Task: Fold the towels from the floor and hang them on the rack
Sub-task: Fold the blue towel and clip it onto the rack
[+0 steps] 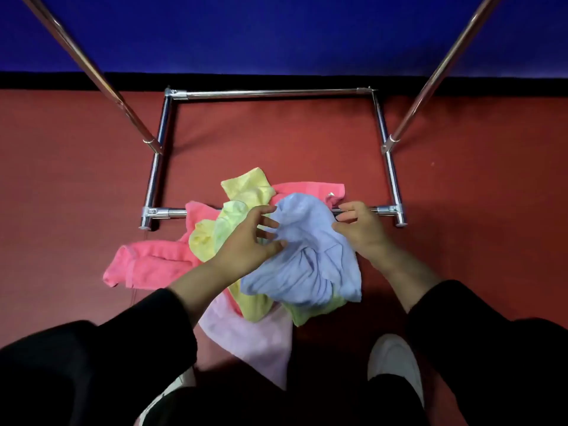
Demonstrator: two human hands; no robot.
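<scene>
Red carpeted floor meets a blue wall. On it, the crumpled pale-blue cloth towel tops a heap of yellow, pink and lilac towels (across the chrome rack base); left hand spreads open against it, right hand pinches its edge.

Red floor covering fills most of the view, faintly creased. A black strip runs along its far edge. Beyond the strip lies a deep blue surface. At the bottom, a white shoe rests on the red covering, its toe pointing away from the camera; dark trouser fabric covers the lower edge.
</scene>
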